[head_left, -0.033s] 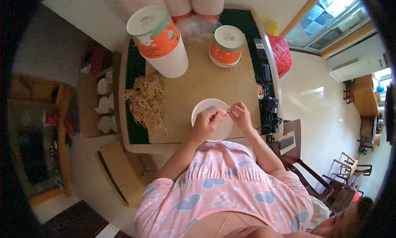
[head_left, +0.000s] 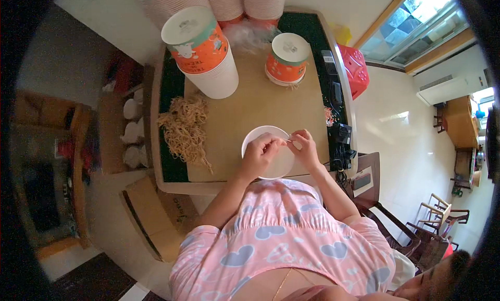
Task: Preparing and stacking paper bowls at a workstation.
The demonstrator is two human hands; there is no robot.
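Observation:
A white paper bucket (head_left: 281, 165) stands at the table's near edge, its open mouth facing up. Over its rim, my left hand (head_left: 261, 152) and my right hand (head_left: 305, 149) meet with fingertips pinched together at the bucket's right side. Whatever lies between the fingertips is too small to make out. To the left rests a loose heap of tan twine (head_left: 185, 126). Farther off on the right sits an orange and green printed bucket (head_left: 286, 66), upside down, with a bit of twine at its lower rim.
A tall stack of upturned buckets (head_left: 208, 66) rises at the back left. More stacked buckets (head_left: 226, 4) and clear plastic wrap (head_left: 250, 36) line the far edge. Black adapters and cables (head_left: 341, 133) run along the right edge, beside a red plastic stool (head_left: 353, 69). An opened cardboard box (head_left: 156, 217) is on the floor.

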